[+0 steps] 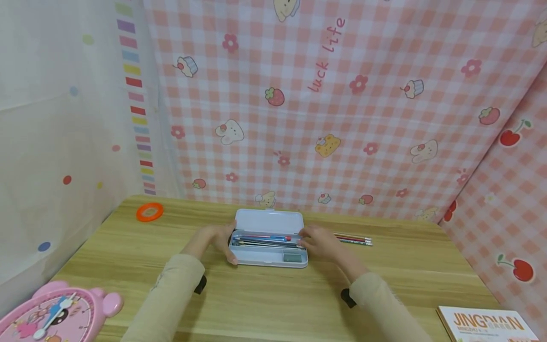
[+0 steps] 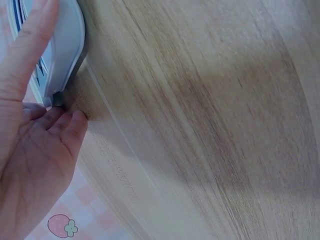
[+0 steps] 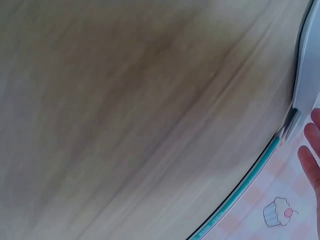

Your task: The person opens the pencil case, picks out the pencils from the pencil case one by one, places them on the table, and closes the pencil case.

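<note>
A white pencil case [image 1: 258, 257] lies on the table with its lid [image 1: 269, 221] raised at the back. Several pencils and pens [image 1: 265, 241] lie lengthwise inside, and a grey-green block [image 1: 292, 258] fills the small front right compartment. My left hand [image 1: 220, 241] holds the case's left end, thumb at the front corner and fingers toward the hinge side. At the right end, my right hand [image 1: 321, 243] has its fingers over the case's edge near the lid corner. The right wrist view shows these fingers [image 3: 311, 167] spread and fairly straight beside the case [image 3: 306, 75].
Several loose pencils [image 1: 356, 239] lie to the right, partly behind my right hand. An orange ring [image 1: 149, 212] lies at the back left. A pink toy clock [image 1: 55, 313] sits front left, a book [image 1: 487, 323] front right. A checked cloth [image 1: 299, 118] hangs behind the table.
</note>
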Demonstrator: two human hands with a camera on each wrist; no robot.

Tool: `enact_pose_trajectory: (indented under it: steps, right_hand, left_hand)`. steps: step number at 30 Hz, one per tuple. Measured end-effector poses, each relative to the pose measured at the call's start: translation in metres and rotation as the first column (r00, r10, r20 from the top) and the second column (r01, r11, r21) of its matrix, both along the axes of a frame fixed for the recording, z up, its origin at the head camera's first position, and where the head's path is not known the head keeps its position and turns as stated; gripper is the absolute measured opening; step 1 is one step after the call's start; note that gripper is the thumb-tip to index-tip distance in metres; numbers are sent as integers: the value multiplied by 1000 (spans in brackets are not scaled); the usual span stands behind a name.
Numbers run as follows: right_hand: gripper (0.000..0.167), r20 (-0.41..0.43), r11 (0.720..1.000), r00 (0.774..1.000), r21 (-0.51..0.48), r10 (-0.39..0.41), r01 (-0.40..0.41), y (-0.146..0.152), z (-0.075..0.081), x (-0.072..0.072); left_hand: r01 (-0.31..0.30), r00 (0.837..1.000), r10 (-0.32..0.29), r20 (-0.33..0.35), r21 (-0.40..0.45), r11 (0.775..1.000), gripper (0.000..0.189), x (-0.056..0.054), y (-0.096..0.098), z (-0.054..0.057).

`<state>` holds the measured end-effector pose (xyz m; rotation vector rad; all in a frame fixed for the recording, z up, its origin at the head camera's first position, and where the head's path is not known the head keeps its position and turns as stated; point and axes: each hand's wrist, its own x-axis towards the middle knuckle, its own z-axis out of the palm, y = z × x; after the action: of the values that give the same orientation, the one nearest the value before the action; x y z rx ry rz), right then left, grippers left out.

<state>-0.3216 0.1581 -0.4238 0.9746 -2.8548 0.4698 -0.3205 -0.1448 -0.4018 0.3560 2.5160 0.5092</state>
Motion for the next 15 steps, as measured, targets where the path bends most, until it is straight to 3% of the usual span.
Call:
enact_pose_trajectory:
  steps: [5,15]
  right_hand:
    - [23,-53,997,996,32,66,-64,-5,-3,-1]
    - [18,-116,991,987,94,111,-100,-7,-4,0]
  left_hand:
    - [5,1000,-5,2,-4,1000,123,0,1,0]
    - [15,1000,-15,-1,-6,1000,125,-3,0,-3]
